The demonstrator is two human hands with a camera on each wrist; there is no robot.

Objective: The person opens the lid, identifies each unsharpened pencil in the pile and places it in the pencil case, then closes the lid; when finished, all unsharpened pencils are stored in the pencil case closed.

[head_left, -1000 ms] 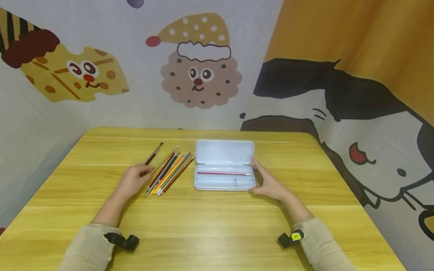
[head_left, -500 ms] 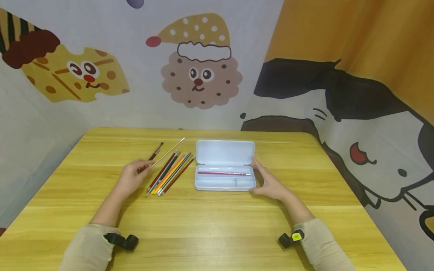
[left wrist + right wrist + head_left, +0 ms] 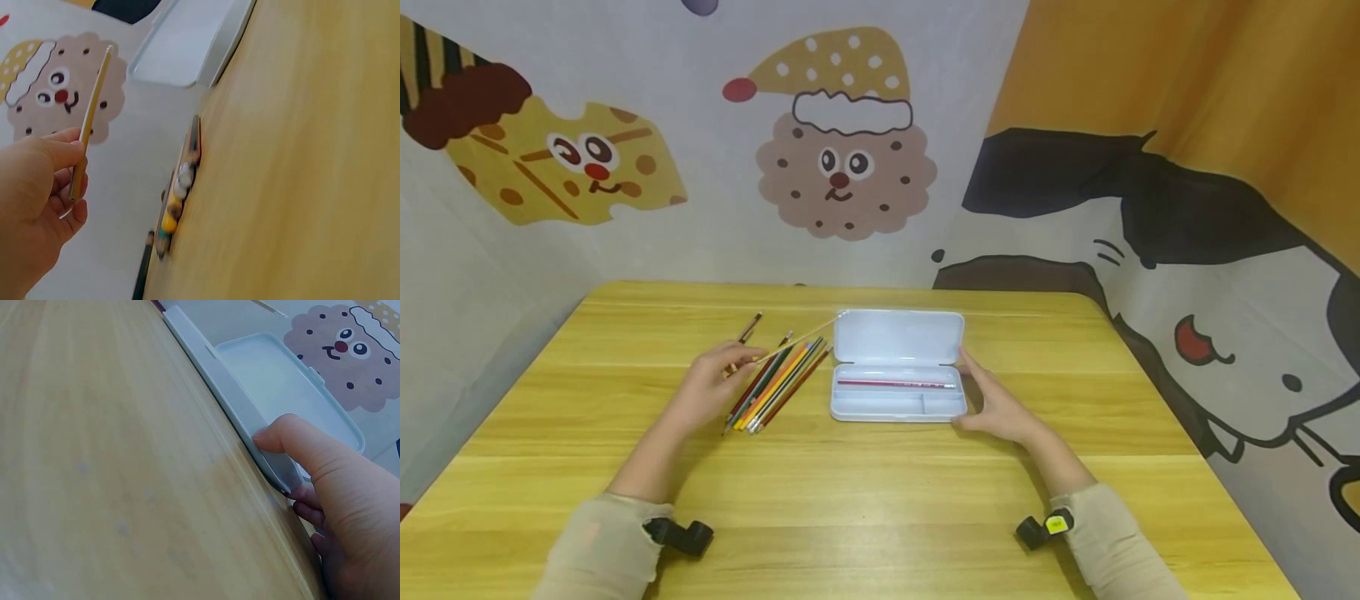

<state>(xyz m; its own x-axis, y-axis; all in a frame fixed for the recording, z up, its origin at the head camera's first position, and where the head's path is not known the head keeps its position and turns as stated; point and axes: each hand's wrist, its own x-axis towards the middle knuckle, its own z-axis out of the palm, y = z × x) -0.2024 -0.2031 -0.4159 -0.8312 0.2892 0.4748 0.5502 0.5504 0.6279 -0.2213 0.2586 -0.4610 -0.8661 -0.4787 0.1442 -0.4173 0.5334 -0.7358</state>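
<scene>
My left hand point(image 3: 709, 385) pinches a slim yellowish pencil point(image 3: 805, 336) between thumb and fingers, raised above the pencil pile. In the left wrist view that pencil point(image 3: 94, 112) slants upward, its pale end away from the hand. A white pencil case point(image 3: 876, 407) lies with its lid tipped back, a red pencil point(image 3: 880, 384) in its long rear compartment. My right hand point(image 3: 996, 408) grips the case's right end. The right wrist view has the thumb point(image 3: 281, 434) on the case's front wall and the other fingers round the end, partly hidden.
Several coloured pencils point(image 3: 775, 387) lie slanted side by side left of the case. Dark pencils point(image 3: 748, 329) lie behind the left hand. The wooden table point(image 3: 850, 508) ends at a cartoon-printed cloth point(image 3: 700, 242).
The left hand has lifted the yellowish pencil and moved right, swinging its pale end from above the pile towards the case's lid. The right hand stays at the case.
</scene>
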